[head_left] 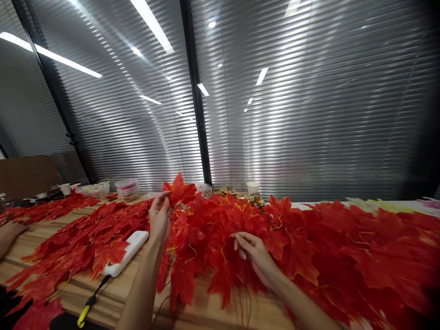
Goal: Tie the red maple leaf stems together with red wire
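Raised over the pile, my left hand [160,215] pinches a red artificial maple leaf [179,189] between thumb and fingertips. My right hand [253,253] is lower and to the right, its fingers drawn together against the heap of red maple leaves [220,220]. What the right fingertips hold, if anything, is too small to make out. Yellow-orange stems curl among the leaves, and thin red strings [242,307] hang below them near the table's front edge.
A white power bank [126,253] with a black and yellow strap [84,314] lies left, partly under leaves. Behind stand clear plastic tubs [127,187], a paper cup [253,187] and gold wrappers [256,199]. Another person's hand [11,233] rests at far left. Blinds-covered glass [309,114] rises behind.
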Action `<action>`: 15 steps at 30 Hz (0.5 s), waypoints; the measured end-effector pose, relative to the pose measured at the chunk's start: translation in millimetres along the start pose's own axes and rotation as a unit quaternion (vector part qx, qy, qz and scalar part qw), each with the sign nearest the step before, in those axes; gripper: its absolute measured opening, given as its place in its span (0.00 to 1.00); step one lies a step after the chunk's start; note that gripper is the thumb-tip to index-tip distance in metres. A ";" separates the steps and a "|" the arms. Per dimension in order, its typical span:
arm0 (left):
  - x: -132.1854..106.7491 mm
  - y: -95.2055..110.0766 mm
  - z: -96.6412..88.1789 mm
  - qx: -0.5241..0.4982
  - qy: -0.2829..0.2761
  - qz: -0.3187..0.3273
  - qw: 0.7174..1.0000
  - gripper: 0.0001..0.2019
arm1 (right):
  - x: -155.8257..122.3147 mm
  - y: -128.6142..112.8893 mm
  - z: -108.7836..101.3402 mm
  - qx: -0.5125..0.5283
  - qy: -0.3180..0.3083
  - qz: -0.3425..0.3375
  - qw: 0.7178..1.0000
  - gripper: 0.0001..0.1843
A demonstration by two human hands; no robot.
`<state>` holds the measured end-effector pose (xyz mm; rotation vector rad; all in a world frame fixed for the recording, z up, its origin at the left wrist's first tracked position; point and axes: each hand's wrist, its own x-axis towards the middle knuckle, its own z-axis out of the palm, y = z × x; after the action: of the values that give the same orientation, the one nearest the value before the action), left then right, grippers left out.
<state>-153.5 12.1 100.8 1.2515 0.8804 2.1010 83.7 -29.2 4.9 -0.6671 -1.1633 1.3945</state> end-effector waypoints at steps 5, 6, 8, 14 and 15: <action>-11.0 12.6 14.5 0.115 -0.034 0.057 0.991 0.12 | 0.6 0.7 -2.0 0.003 0.002 0.001 1.000 0.14; -13.0 15.2 16.5 0.160 -0.033 0.096 0.982 0.13 | 0.7 1.0 -2.2 0.003 0.002 0.001 1.000 0.14; -16.5 20.0 20.0 0.238 -0.015 0.174 0.955 0.14 | 1.0 1.5 -2.3 0.005 0.002 -0.002 1.000 0.14; -23.4 21.3 28.7 0.261 0.075 0.246 0.930 0.20 | 1.6 1.5 -1.8 0.003 0.011 -0.008 1.000 0.16; -23.9 20.0 29.8 0.213 0.081 0.211 0.951 0.22 | 1.6 1.5 -1.9 0.002 0.011 -0.010 1.000 0.16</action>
<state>-118.8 -10.2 113.5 1.6182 1.2850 2.4585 84.5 -27.0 3.2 -0.6658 -1.1465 1.3693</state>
